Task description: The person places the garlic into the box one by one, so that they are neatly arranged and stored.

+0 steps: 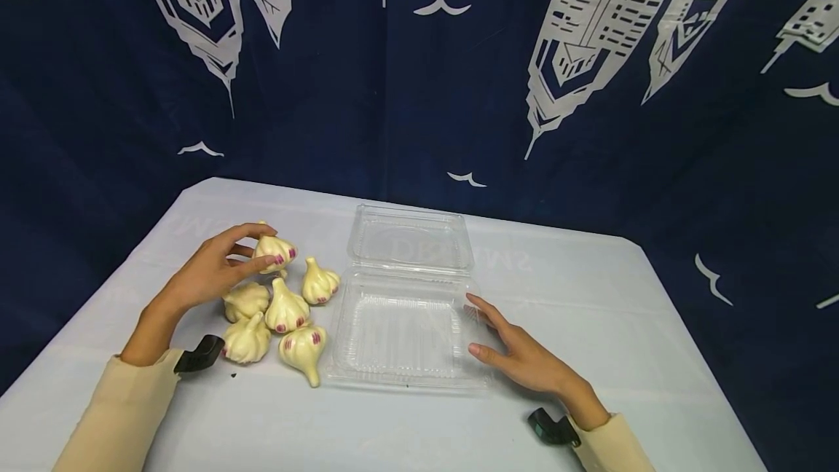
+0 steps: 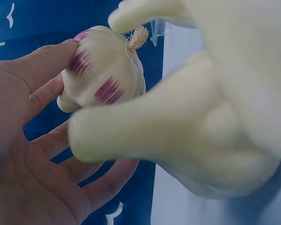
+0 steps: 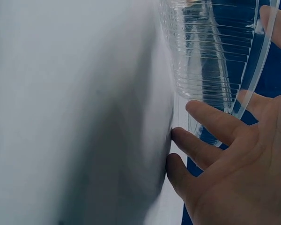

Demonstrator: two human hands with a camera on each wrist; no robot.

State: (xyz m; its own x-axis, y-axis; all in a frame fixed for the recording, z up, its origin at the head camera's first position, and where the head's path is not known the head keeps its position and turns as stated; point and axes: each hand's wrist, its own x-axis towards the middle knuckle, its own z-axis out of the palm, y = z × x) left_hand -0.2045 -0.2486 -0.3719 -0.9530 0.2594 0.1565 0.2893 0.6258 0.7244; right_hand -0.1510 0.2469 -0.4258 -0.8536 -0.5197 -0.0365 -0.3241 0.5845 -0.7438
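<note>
On table [image 1: 367,428] | 5 garlics [image 1: 286,309] | 1 container [image 1: 401,337] | left grip [image 1: 208,268] pinching sixth [image 1: 275,249] | right grip [image 1: 534,361] loose

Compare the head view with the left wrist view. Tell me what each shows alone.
Only the head view: the right grip, both sleeves, and the clear container in full, lid open.

Only the left wrist view: the palm side of the left grip and fine strands on the root tuft of the held garlic bulb.

Both: that grip pinching that bulb, other garlic bulbs, white tabletop and dark blue printed cloth.
</note>
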